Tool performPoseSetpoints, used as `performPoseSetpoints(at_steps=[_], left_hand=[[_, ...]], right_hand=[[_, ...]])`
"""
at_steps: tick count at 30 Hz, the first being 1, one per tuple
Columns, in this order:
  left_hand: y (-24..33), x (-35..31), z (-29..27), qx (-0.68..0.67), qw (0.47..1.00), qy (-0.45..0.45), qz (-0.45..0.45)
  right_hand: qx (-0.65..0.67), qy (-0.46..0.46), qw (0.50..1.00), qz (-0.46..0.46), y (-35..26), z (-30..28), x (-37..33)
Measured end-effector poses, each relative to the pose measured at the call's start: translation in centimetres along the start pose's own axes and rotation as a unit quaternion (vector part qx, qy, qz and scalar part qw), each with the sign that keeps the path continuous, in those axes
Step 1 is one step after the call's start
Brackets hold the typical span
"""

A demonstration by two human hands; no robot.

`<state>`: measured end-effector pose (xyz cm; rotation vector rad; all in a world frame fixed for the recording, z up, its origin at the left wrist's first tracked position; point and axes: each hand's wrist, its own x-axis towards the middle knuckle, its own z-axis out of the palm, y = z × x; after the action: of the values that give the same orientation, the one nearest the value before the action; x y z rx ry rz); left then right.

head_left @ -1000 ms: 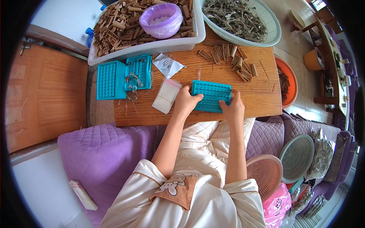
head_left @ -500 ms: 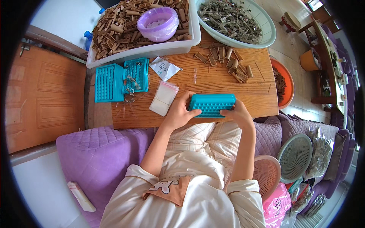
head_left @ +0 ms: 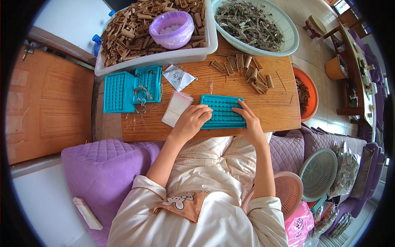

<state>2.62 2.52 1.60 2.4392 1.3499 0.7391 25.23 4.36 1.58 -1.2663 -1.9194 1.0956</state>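
A teal tray [head_left: 223, 111] with rows of rounded ridges lies flat near the front edge of the wooden table. At its left edge is my left hand [head_left: 192, 121], closed, its bent fingers gripping the rim; the thumb is hidden. My right hand [head_left: 251, 123] rests on the right edge with fingers stretched and apart. Beside my left hand lies a stack of clear plastic bags [head_left: 177, 108]. Farther left, an opened teal case [head_left: 119, 92] carries a tangle of thin wires and small parts [head_left: 142, 94] on its right half.
At the back, a white bin [head_left: 164, 57] holds many brown half-tube pieces and a purple bowl [head_left: 172, 29]. A pale green basin [head_left: 293, 39] contains wired parts. Loose brown pieces [head_left: 257, 76] lie back right, a white paper packet [head_left: 178, 77] back left. An orange basin [head_left: 313, 92] stands right.
The teal tray has turned from tilted in both hands to flat on the table, slightly left. My left fingers have curled over its left edge; my right fingers have spread on its right side.
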Motion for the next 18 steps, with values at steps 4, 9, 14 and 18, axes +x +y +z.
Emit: performPoseSetpoints(at_steps=[4,9,14,18], left_hand=[[1.1,-0.6,-0.4,-0.017,0.994,-0.100,-0.048],[3.1,2.3,-1.7,-0.055,0.961,-0.216,-0.164],[2.3,3.6,0.0,0.063,0.978,-0.184,-0.081],[2.5,3.3,0.5,0.071,0.968,-0.223,-0.085]], right_hand=[[-0.230,-0.069,0.968,-0.080,0.2,-1.1,-0.4],[-0.192,-0.058,0.977,-0.070,0.5,-1.6,-0.7],[-0.057,0.098,0.994,-0.006,2.5,-3.5,-1.4],[0.009,0.307,0.947,0.094,6.2,-5.9,-3.1]])
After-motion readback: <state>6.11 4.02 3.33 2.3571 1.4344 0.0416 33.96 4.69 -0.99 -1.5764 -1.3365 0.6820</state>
